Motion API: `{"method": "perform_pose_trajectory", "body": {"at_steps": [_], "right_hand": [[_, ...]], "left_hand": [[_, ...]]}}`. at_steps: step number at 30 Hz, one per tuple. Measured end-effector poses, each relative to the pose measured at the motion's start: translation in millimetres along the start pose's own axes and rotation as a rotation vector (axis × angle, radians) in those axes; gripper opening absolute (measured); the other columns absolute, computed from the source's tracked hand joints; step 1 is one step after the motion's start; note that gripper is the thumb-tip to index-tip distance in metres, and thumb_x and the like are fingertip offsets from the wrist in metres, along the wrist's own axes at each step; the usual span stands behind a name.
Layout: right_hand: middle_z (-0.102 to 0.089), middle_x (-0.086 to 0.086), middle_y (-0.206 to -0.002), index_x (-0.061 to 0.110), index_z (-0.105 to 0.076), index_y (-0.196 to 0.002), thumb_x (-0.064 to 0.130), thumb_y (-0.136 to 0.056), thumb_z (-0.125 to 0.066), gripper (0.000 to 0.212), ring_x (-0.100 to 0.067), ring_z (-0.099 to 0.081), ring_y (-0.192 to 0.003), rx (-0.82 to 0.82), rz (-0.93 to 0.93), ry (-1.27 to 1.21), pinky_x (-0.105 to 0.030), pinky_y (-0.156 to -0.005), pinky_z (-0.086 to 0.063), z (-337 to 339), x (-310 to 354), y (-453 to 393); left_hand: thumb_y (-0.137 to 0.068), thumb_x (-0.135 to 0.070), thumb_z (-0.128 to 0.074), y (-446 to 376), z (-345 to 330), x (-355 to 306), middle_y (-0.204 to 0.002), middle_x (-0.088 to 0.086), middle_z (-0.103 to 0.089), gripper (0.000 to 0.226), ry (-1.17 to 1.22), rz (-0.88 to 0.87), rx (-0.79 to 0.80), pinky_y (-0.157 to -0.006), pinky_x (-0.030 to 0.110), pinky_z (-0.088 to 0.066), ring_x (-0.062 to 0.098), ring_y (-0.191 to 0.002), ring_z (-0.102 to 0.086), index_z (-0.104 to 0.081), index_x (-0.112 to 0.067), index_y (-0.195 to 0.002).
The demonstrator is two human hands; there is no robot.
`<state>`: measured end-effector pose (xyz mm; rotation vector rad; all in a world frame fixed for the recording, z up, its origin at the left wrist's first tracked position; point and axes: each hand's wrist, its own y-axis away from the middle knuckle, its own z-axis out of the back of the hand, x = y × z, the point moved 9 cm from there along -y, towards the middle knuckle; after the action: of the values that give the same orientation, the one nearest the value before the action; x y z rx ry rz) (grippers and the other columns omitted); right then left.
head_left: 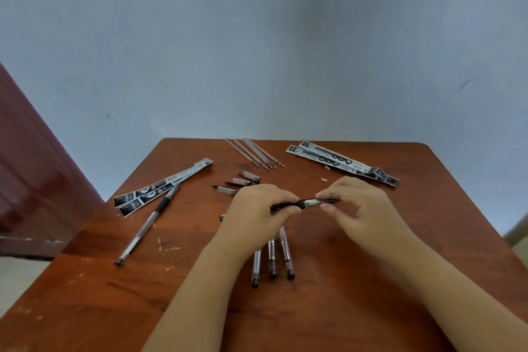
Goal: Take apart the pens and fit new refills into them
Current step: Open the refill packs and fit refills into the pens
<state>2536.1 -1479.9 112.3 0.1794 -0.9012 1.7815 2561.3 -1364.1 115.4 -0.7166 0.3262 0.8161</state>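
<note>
The left hand (258,208) covers most of the pen (303,204) it grips, so only the black grip section and a clear end show between the two hands. The right hand (358,203) pinches that clear end between thumb and fingertips; whether this end is a cap or the pen's tip is hard to make out. The pen is held level above the middle of the table (371,280). Three pen barrels (273,261) lie partly hidden under the left wrist. Loose caps (241,181) lie just beyond the left hand, bare refills (254,153) near the far edge.
</note>
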Motion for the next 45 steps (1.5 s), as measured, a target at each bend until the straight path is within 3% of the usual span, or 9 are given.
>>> {"method": "perform_pose_trajectory", "body": {"at_steps": [3, 7, 10, 14, 21, 25, 28, 33, 45], "right_hand": [[-0.055, 0.009, -0.070, 0.008, -0.071, -0.084, 0.017, -0.074, -0.056, 0.020, -0.006, -0.051, -0.065, 0.091, 0.006, 0.005, -0.006, -0.074, -0.038, -1.6, -3.2, 0.8], [-0.055, 0.012, -0.069, 0.011, -0.070, -0.085, 0.013, -0.077, -0.063, 0.011, -0.007, -0.053, -0.077, 0.118, 0.013, -0.063, -0.014, -0.068, -0.043, 1.9, -2.5, 0.3], [-0.055, 0.014, -0.066, 0.012, -0.070, -0.083, 0.027, -0.075, -0.057, 0.022, 0.002, -0.053, -0.071, 0.099, 0.057, -0.112, -0.004, -0.066, -0.039, 6.7, 4.0, 0.1], [-0.055, 0.011, -0.066, 0.011, -0.070, -0.082, 0.034, -0.075, -0.046, 0.034, -0.004, -0.052, -0.073, 0.058, 0.103, -0.079, -0.006, -0.069, -0.040, 5.6, 6.4, 1.0], [-0.059, 0.003, -0.091, 0.010, -0.062, -0.107, 0.028, -0.078, -0.054, 0.035, -0.004, -0.049, -0.087, -0.078, 0.068, -0.011, -0.009, -0.078, -0.039, -1.3, -3.6, 3.3], [-0.057, -0.001, -0.118, 0.016, -0.049, -0.123, 0.019, -0.084, -0.059, 0.040, -0.009, -0.044, -0.111, 0.018, -0.069, -0.005, -0.020, -0.096, -0.032, -12.3, -19.2, 4.5], [-0.039, -0.001, -0.139, 0.021, -0.037, -0.133, 0.030, -0.089, -0.049, 0.046, -0.012, -0.029, -0.129, 0.200, -0.149, 0.111, -0.024, -0.105, -0.021, -31.0, -29.7, 4.6], [-0.007, 0.002, -0.152, 0.028, -0.013, -0.140, 0.049, -0.092, -0.027, 0.054, -0.016, -0.003, -0.139, 0.521, -0.199, 0.429, -0.037, -0.113, -0.003, -63.9, -38.7, 15.5], [-0.002, 0.004, -0.152, 0.030, -0.011, -0.140, 0.051, -0.092, -0.022, 0.053, -0.015, 0.001, -0.139, 0.524, -0.205, 0.464, -0.037, -0.113, 0.001, -64.0, -34.7, 16.7]], "left_hand": [[-0.082, -0.014, -0.065, 0.6, -7.0, -5.5, -0.087, 0.006, -0.071, 0.020, 0.023, -0.033, 0.063, -0.072, 0.012, -0.041, 0.009, -0.078, -0.058, -0.070, -0.010, -0.100], [-0.080, -0.015, -0.067, 1.5, -5.5, -10.6, -0.082, 0.007, -0.070, 0.019, 0.070, -0.067, 0.060, -0.069, 0.010, -0.040, 0.003, -0.072, -0.053, -0.071, -0.008, -0.098], [-0.075, -0.019, -0.064, 2.3, -3.8, -11.5, -0.073, 0.005, -0.069, 0.023, 0.110, -0.083, 0.031, -0.070, 0.012, -0.041, 0.002, -0.072, -0.054, -0.072, -0.006, -0.091], [-0.073, -0.020, -0.062, 2.3, -2.5, -7.2, -0.074, 0.004, -0.070, 0.024, 0.098, -0.076, -0.009, -0.074, 0.016, -0.043, 0.007, -0.080, -0.055, -0.073, -0.006, -0.090], [-0.075, -0.015, -0.068, 0.7, 3.6, -4.8, -0.079, 0.003, -0.070, 0.014, -0.078, -0.022, -0.095, -0.070, 0.026, -0.046, 0.012, -0.076, -0.060, -0.073, -0.010, -0.087], [-0.083, -0.011, -0.063, 11.0, 16.5, 12.7, -0.097, 0.002, -0.067, 0.018, -0.168, 0.142, -0.156, -0.080, 0.019, -0.036, 0.014, -0.093, -0.056, -0.068, -0.011, -0.099], [-0.087, -0.004, -0.052, 33.1, 31.8, 44.2, -0.111, 0.002, -0.061, 0.027, -0.247, 0.324, -0.146, -0.084, 0.014, -0.031, 0.015, -0.105, -0.052, -0.062, -0.012, -0.111], [-0.088, -0.001, -0.047, 71.1, 74.4, 92.7, -0.118, 0.007, -0.058, 0.034, -0.412, 0.615, -0.156, -0.089, 0.026, -0.039, 0.021, -0.107, -0.052, -0.058, -0.011, -0.118], [-0.095, -0.016, -0.041, 77.1, 91.6, 117.7, -0.098, 0.002, -0.062, 0.022, -0.693, 0.759, -0.162, -0.068, 0.030, -0.047, 0.020, -0.093, -0.056, -0.062, -0.015, -0.098]]}}
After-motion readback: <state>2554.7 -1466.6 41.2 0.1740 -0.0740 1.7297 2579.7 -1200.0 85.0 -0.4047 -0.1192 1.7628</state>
